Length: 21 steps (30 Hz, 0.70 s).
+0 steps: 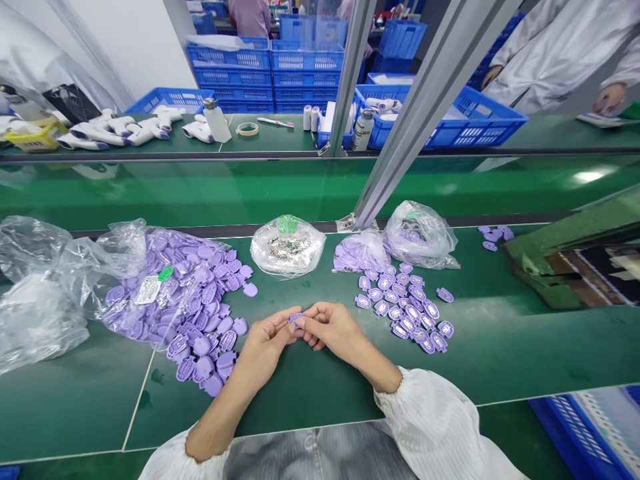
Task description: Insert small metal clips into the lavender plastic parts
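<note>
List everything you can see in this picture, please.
Heaped purple plastic parts: dozens, purple, on and beside a clear bag, bench left
Spread purple plastic parts: dozens, purple, loose on the bench, right of centre
Bag of metal parts: one, silver in clear plastic, bench centre
Bag of purple parts: one, purple in clear plastic, bench right
White devices: several, white, far bench, left
Blue plastic crates: several, blue, stacked beyond the far bench
Green workbench: one, green, under these things
Co-worker: one, white coat, top right
Held purple part: one, purple, between both hands
Left hand: one, bare, at the held part
Right hand: one, bare, at the held part
</note>
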Motion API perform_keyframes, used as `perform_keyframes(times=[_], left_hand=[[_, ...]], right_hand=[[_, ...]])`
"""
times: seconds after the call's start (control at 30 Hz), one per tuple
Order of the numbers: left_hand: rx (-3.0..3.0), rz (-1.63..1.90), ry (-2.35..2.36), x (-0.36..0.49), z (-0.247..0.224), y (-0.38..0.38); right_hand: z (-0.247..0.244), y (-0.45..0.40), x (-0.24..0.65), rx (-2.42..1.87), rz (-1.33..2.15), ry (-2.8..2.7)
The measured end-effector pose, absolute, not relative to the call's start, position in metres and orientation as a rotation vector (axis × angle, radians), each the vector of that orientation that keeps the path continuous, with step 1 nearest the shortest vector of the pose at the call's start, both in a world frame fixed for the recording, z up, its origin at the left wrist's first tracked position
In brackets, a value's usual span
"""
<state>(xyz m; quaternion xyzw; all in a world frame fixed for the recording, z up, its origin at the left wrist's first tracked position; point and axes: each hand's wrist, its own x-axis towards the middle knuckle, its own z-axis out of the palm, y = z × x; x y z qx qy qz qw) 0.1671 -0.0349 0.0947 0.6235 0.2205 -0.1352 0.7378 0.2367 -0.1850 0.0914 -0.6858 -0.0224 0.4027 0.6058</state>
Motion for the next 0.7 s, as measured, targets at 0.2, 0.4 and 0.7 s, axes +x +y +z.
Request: perform_keyframes(times=[0.2,0.4,0.7], left_hand=[[1.380,-0.288,0.482,0.1675,0.0968,-0.0352],[1.377,-0.291,0.480,0.1683,0.0963,-0.0344],[1.367,-0.238,0.494,0.1681,0.0923,-0.0388]], right_hand=[[0.0927,-0.1858,0.2358,-1.574,0.919,-0.053],[0.0914,-0.1877,0.2365,-1.540,0.923,-0.063],[0.0990,-0.1848,0.2309,-1.630,0.881,-0.061]])
